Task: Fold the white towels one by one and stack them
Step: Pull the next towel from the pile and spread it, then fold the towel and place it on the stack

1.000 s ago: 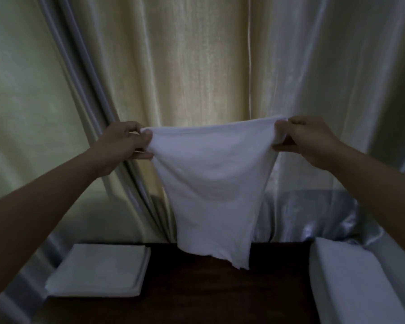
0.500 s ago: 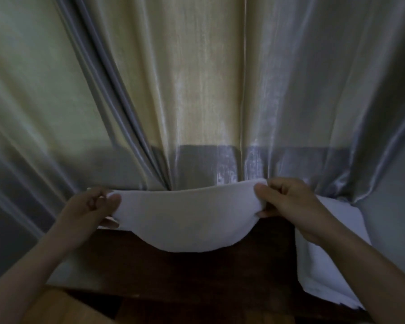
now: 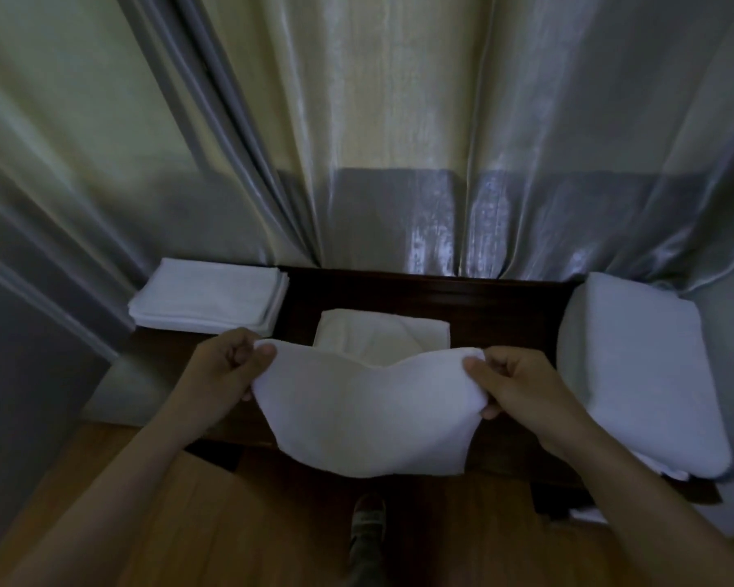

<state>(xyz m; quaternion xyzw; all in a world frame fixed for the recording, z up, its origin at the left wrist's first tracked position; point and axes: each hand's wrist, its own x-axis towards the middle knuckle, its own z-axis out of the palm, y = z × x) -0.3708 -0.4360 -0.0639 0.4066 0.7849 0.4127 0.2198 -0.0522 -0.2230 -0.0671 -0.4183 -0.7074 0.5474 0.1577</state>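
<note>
a soft white towel (image 3: 369,413) sags at frame centre, doubled over, its far part lying on the dark glossy wooden table (image 3: 420,294). the left hand (image 3: 225,368) pinches its left corner, the right hand (image 3: 513,385) pinches its right corner, both forearms reaching in from the lower corners. a flat stack of folded towels (image 3: 208,300) sits at the table's left end, a thick rounded white pile (image 3: 636,387) at the right. satin curtains (image 3: 357,120) hang behind.

A dark wooden table (image 3: 420,294) stands on a wood floor (image 3: 212,523) against the curtain. On its far left corner lies a stack of folded white towels (image 3: 208,300); a white towel (image 3: 382,332) rests mid-table, and a larger white pile (image 3: 636,374) covers its right end.
</note>
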